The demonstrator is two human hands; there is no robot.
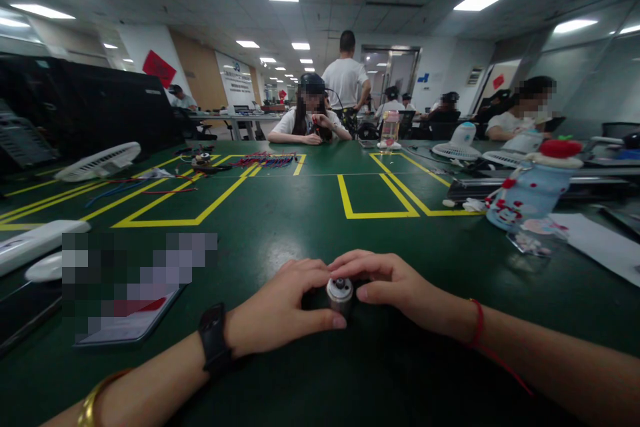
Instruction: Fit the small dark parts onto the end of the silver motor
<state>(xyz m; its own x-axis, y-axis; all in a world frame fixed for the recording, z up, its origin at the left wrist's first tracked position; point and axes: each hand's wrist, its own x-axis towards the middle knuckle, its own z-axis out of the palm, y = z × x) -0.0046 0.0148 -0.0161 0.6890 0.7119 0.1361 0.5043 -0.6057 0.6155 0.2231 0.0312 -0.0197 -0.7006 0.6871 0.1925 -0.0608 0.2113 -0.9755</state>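
A small metal cylinder [341,295], like a motor, stands upright on the green table [280,200], its round top with dark holes and a centre stub facing up. On its left side my left hand [290,303] curves around it, thumb in front and fingers behind. From the right, my right hand [393,283] reaches over with its fingers at the cylinder's far upper edge and the thumb near its right side. Both hands appear to hold the cylinder between them. A black watch is on my left wrist and a red string on my right.
A phone [145,310] and white objects [43,243] lie to the left. Wires [265,160] and a small fan [103,160] are farther back. On the right are a blue bottle [530,193], paper [600,247] and a dark rail. A person [310,113] sits opposite.
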